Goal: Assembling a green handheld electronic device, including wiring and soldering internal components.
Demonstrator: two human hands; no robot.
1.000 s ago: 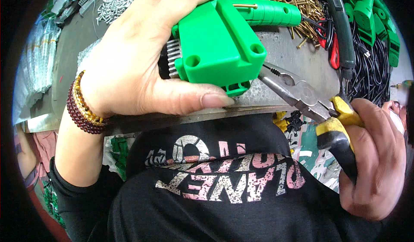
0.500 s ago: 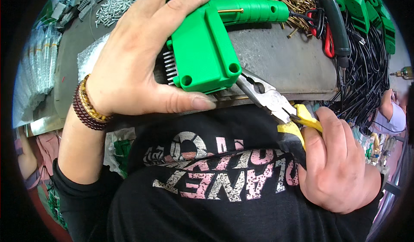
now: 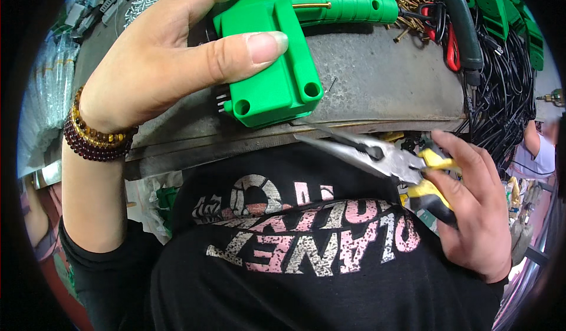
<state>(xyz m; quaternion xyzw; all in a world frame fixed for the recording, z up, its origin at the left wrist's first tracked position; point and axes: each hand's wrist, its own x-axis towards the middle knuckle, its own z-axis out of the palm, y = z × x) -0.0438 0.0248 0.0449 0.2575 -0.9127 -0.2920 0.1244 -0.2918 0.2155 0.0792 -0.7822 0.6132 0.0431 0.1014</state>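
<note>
Apparently, the green housing (image 3: 275, 92) is being worked on: gripped by the left hand (image 3: 159, 63), with pliers (image 3: 392, 160) held apart below it by the right hand (image 3: 476, 213); steady aim seems needed.

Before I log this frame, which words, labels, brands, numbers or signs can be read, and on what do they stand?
Black shirt: large pink and silver lettering, upside down in view; wording not copied here.
Green casing in the left hand: no lettering seen.
Pliers in the right hand: partly blurred, no marking legible.
</note>
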